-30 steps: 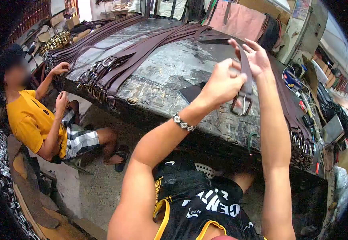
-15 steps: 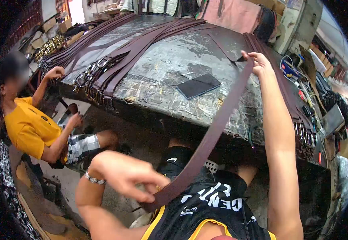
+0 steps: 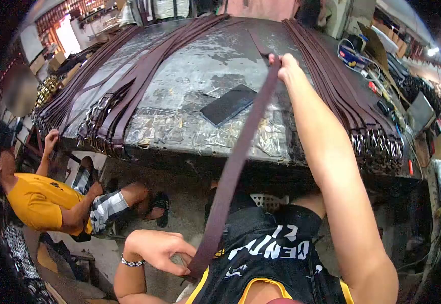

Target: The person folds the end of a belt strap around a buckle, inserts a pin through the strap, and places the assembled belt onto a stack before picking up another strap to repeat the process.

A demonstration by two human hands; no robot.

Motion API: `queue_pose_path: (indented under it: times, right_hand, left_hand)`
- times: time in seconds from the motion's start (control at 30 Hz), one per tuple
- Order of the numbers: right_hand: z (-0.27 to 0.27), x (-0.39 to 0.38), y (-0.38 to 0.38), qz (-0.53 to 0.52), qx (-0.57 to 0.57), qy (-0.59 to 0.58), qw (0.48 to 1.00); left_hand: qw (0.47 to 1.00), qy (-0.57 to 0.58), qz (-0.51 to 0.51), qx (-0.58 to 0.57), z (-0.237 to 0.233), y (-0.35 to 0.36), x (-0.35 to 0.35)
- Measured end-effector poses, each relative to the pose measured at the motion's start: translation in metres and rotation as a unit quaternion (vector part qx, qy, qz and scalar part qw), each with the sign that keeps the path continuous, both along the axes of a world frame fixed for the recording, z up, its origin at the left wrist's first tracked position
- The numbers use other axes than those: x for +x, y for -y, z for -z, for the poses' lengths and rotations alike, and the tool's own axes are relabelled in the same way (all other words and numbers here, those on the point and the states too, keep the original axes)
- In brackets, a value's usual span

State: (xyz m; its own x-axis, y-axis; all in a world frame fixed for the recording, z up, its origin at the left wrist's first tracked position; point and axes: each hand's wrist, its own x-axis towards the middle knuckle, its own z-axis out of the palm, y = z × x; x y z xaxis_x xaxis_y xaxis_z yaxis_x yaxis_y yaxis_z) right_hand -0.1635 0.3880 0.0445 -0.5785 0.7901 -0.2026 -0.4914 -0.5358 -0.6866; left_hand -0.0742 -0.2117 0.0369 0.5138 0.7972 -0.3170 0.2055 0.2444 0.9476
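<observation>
A long dark brown leather strap (image 3: pixel 241 152) runs slantwise across my front, between both hands. My right hand (image 3: pixel 285 67), raised over the far part of the table, is closed round its upper part. The loose end of the strap lies beyond that hand on the tabletop. Low at my side, my left hand (image 3: pixel 162 251) has thumb and fingers closed at the strap's lower edge, beside my black jersey. A dark phone (image 3: pixel 228 105) lies flat on the table, just left of the strap.
On the worn table (image 3: pixel 180 86), brown straps with metal buckles (image 3: pixel 99 119) hang over the front edge at left; another bundle (image 3: pixel 327 86) lies at right. A person in a yellow shirt (image 3: pixel 35 200) sits at the left. Cables (image 3: pixel 367 61) and tools clutter the right side.
My view has turned to the right. The strap is now steeper, and my left hand has closed in on its lower end. The seated person's raised hand has lowered to the table edge.
</observation>
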Motion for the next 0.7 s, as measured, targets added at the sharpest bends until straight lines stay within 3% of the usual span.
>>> queue_pose_path:
  times: [0.03, 0.1, 0.2, 0.3, 0.47, 0.57, 0.7]
  right_hand:
    - [-0.001, -0.004, -0.004, 0.008, 0.003, -0.013, 1.0]
    - [-0.022, 0.012, 0.034, 0.043, 0.055, 0.089, 0.994]
    - [-0.004, 0.016, 0.03, -0.02, 0.083, 0.206, 0.975]
    - [0.01, 0.028, 0.024, -0.073, 0.075, 0.253, 0.962]
    - [-0.004, 0.04, 0.047, 0.111, 0.187, 0.294, 0.931]
    - [-0.008, 0.034, 0.035, 0.086, 0.203, 0.309, 0.925]
    - [0.026, -0.018, -0.036, 0.012, 0.346, 0.372, 0.861]
  left_hand:
    - [1.0, 0.0, -0.006, 0.012, 0.001, 0.001, -0.001]
    - [0.999, -0.002, -0.021, 0.036, 0.003, 0.007, -0.002]
    - [0.999, -0.008, -0.004, 0.039, 0.007, 0.013, 0.001]
    - [0.998, 0.002, 0.011, 0.054, 0.017, 0.018, 0.004]
    - [0.997, -0.055, 0.03, 0.044, 0.007, 0.003, 0.004]
    - [0.995, -0.08, -0.013, 0.057, 0.006, -0.013, 0.01]
    - [0.994, -0.054, -0.072, 0.063, 0.001, -0.042, 0.008]
